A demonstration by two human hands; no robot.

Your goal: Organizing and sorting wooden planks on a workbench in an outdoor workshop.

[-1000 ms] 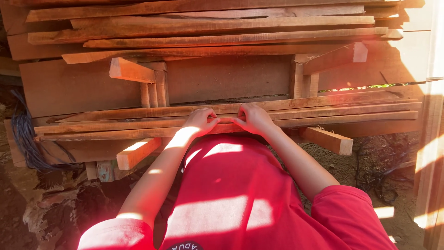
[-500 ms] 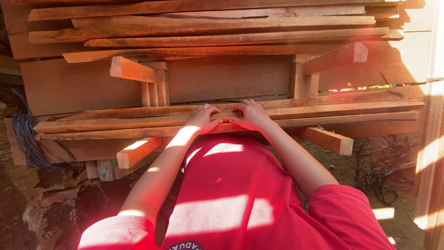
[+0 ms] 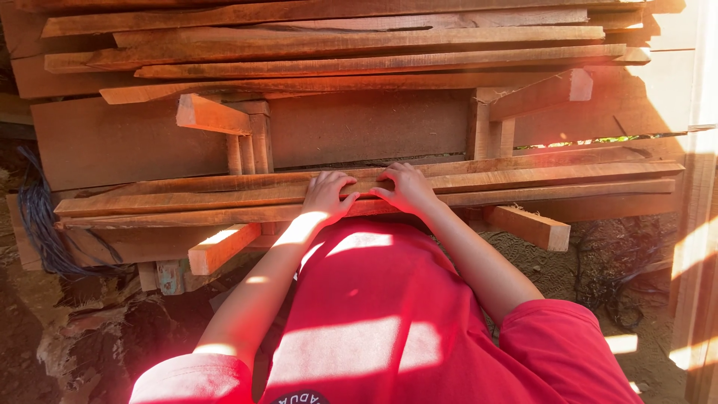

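Several long wooden planks [image 3: 523, 179] lie stacked flat on a low rack in front of me. My left hand [image 3: 327, 193] rests on the near planks, fingers curled over a plank's top, thumb at its front edge. Right beside it my right hand [image 3: 404, 187] holds the same plank in the same way. The two hands almost touch at the middle of the stack. My red shirt [image 3: 374, 314] fills the lower part of the head view.
A higher pile of rough boards [image 3: 336, 45] lies on cross pieces [image 3: 213, 114] behind. Short support blocks [image 3: 527, 224] stick out toward me below the stack. Dark blue cord [image 3: 41, 224] hangs at the left. Bare earth lies underneath.
Both hands have shifted a little on the plank, with the fingers curling more firmly over it. The planks have not visibly moved.
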